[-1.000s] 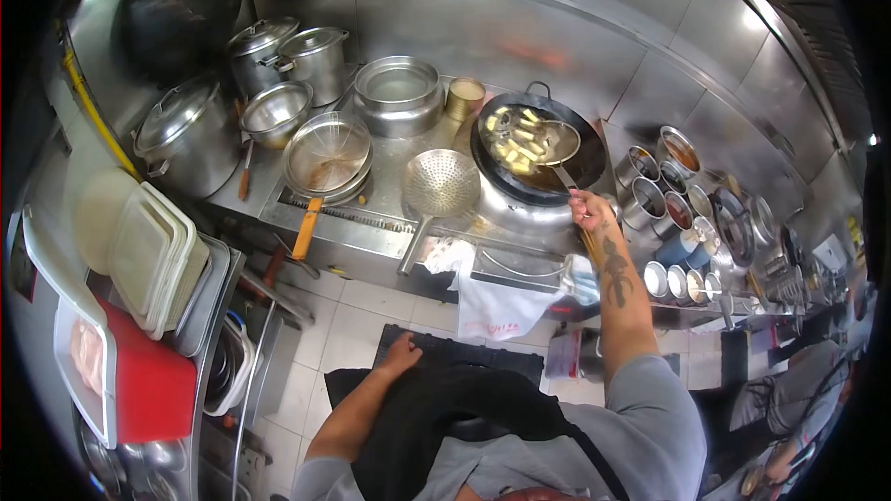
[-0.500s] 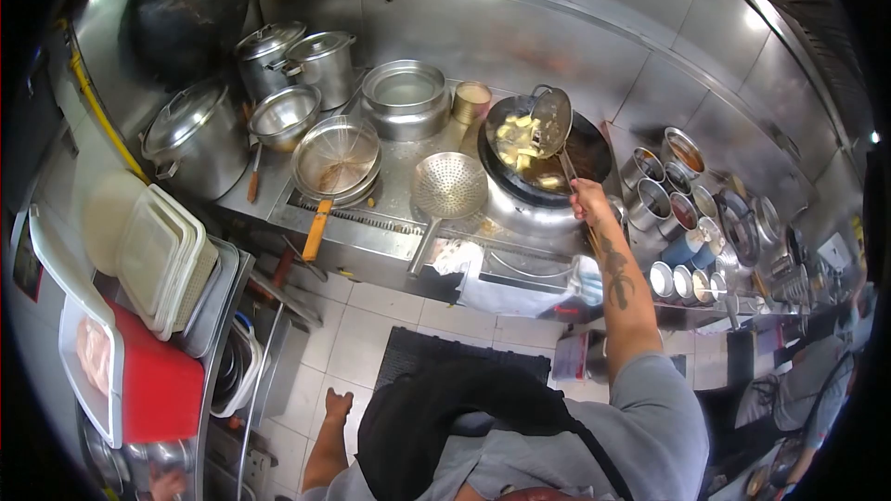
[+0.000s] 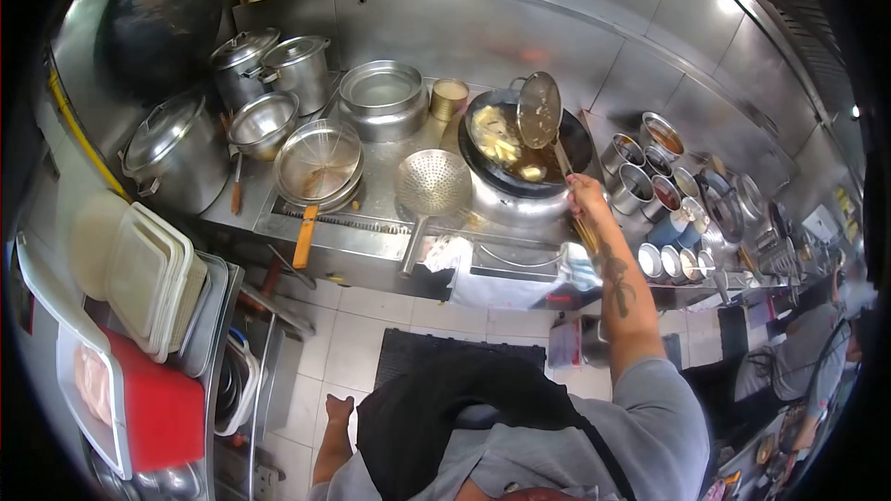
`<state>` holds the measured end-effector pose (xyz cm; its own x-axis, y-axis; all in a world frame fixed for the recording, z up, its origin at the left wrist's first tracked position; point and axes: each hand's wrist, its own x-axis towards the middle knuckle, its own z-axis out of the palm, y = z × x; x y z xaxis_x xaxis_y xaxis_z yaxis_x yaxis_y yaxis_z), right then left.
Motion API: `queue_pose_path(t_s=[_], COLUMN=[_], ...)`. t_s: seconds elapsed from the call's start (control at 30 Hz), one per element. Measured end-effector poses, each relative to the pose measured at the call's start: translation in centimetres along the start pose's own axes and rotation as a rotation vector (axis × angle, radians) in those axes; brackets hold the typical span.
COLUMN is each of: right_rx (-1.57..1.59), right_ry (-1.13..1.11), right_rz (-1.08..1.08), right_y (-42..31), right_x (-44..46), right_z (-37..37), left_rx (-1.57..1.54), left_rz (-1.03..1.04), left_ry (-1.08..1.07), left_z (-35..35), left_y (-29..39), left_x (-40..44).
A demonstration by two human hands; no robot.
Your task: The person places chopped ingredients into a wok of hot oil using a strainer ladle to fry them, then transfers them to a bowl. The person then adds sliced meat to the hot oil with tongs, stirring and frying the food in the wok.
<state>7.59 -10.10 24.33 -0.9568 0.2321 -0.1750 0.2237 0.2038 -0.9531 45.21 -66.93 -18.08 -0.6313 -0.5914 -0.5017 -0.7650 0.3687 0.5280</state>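
Note:
My right hand [image 3: 587, 193] is closed around the handle of a round metal skimmer [image 3: 538, 109]. The skimmer's head is tilted up on edge above a dark wok [image 3: 580, 144] on the range. In the wok, pale yellow pieces of food [image 3: 497, 137] sit at the left side in dark, shiny oil or liquid, and one piece [image 3: 532, 173] lies nearer the front. My left hand [image 3: 340, 407] hangs low beside my body over the floor, fingers apart and holding nothing.
Left of the wok are a perforated strainer [image 3: 434, 184], a wire strainer [image 3: 318, 162] on a bowl, a tin [image 3: 449, 99] and a water-filled pot [image 3: 382, 93]. Sauce containers [image 3: 633, 187] stand to the right. A red bin [image 3: 158, 399] is at lower left. A co-worker [image 3: 789, 371] stands at far right.
The skimmer head has turned more steeply on edge and shifted slightly. The food pieces now lie lower in the wok's left side. The whole view has shifted a little left.

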Motion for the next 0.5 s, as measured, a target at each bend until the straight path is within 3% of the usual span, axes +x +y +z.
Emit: queue_pose_path(t_s=[0.27, 0.37, 0.5], right_rx=[-0.116, -0.136, 0.058], right_ry=[0.157, 0.120, 0.034], right_rz=[0.091, 0.136, 0.234], right_y=[0.0, 0.9, 2.0], right_x=[-1.5, -1.8, -1.5], right_z=[-6.7, -7.8, -8.0], left_rx=[0.032, 0.032, 0.077], left_rz=[-0.017, -0.035, -0.068], left_ry=[-0.003, -0.017, -0.015], left_z=[0.1, 0.1, -1.1], left_y=[-1.6, -3.5, -3.2], left_x=[1.7, 1.6, 0.0])
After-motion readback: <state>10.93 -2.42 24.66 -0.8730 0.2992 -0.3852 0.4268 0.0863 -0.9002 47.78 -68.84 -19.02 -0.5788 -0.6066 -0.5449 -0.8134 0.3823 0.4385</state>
